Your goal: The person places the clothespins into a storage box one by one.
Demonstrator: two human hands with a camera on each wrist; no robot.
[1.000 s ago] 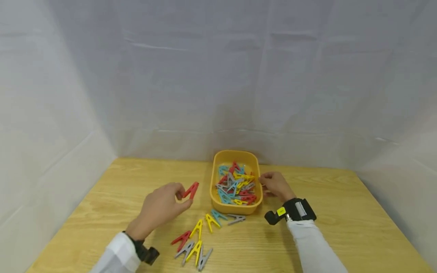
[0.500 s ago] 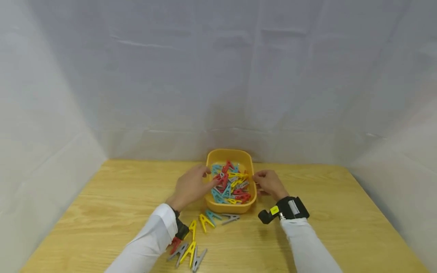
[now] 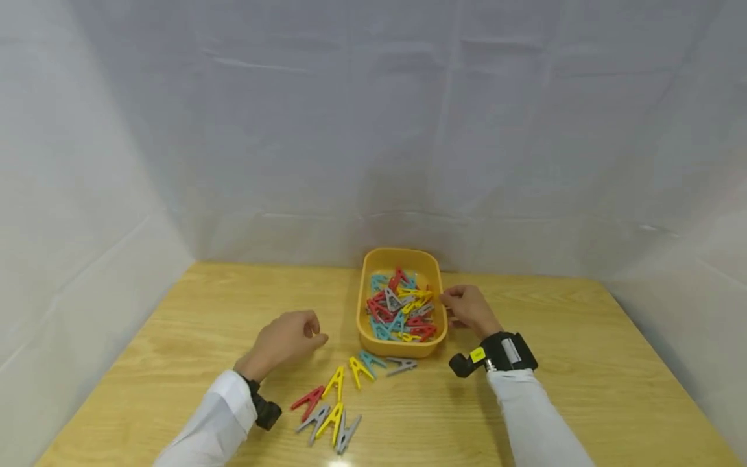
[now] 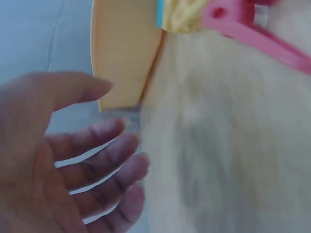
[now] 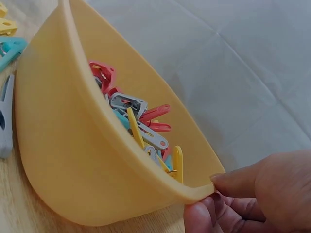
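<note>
Fingers of the right hand are pinched on the yellow tub's rim at 3 o'clock; the left hand, loosely spread, is kept empty at 9 o'clock.

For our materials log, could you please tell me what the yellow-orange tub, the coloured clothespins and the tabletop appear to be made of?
The yellow-orange tub looks like moulded plastic with a smooth matt finish: thin, rounded rim, uniform colour. The coloured clothespins appear to be plastic too, in solid bright colours with a slight sheen. The tabletop shows pale wood grain; solid wood or laminate cannot be told.
</note>
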